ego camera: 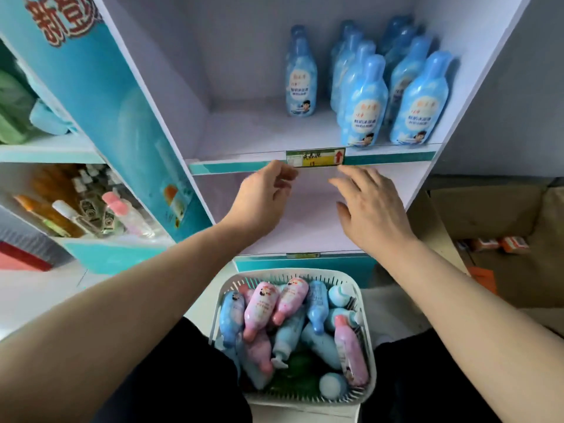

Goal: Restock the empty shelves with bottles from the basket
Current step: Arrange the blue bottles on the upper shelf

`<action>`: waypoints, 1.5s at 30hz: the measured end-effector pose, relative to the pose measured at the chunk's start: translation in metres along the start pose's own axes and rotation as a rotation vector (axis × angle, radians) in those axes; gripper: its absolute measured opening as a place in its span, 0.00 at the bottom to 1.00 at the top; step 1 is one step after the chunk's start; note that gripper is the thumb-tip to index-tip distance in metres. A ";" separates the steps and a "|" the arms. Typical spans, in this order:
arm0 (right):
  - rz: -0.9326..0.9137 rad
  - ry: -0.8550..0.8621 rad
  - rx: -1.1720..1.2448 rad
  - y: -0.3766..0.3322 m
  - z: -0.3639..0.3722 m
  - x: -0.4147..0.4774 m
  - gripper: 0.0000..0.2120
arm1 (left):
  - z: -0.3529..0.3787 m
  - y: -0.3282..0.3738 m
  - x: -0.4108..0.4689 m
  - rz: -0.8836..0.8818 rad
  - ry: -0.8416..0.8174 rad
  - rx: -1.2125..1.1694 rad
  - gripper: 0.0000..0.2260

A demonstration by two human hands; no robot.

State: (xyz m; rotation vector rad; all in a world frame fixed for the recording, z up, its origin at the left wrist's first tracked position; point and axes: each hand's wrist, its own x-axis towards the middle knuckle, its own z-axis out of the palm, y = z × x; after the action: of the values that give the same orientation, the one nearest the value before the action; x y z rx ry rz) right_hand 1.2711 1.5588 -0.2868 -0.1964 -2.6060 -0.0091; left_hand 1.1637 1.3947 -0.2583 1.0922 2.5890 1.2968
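Note:
A white slatted basket [227, 296] sits on the floor between my knees, filled with several pink and blue bottles [262, 306] lying on their sides. Several blue bottles [364, 102] stand upright on the right part of the upper shelf [244, 132]; one stands alone [300, 77] toward the middle. The shelf below [305, 221] holds nothing. My left hand [262, 198] hovers in front of that lower shelf, fingers curled near the price tag [316, 157], holding nothing. My right hand [369, 209] is spread, palm down, just below the tag's right end.
A teal-edged side panel [122, 96] borders the shelf on the left, with another shelf unit of assorted small bottles [91, 209] beyond it. Cardboard boxes [488, 215] and small orange packs [515, 244] lie on the floor at right.

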 end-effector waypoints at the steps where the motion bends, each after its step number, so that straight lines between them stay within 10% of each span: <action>1: -0.001 -0.048 0.011 -0.006 0.011 -0.008 0.18 | 0.007 -0.013 -0.010 -0.066 -0.064 0.039 0.13; 7: 0.047 -0.528 0.083 -0.025 0.088 -0.064 0.18 | 0.039 -0.085 -0.045 -0.432 -0.242 0.136 0.15; 19: -0.023 -1.066 0.104 -0.035 0.157 -0.117 0.17 | 0.055 -0.118 -0.043 -0.471 -0.488 0.304 0.16; 34: -0.534 -0.861 -0.041 -0.035 0.194 -0.148 0.11 | 0.059 -0.120 -0.039 -0.505 -0.532 0.278 0.17; 45: 0.122 -0.828 0.431 -0.028 0.159 -0.131 0.16 | 0.053 -0.143 -0.051 -0.544 -0.565 0.508 0.16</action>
State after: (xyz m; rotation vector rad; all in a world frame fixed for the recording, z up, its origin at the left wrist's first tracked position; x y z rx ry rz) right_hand 1.2987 1.5198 -0.4895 -0.2354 -3.3039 0.8314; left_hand 1.1383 1.3424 -0.4087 0.5802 2.5174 0.1806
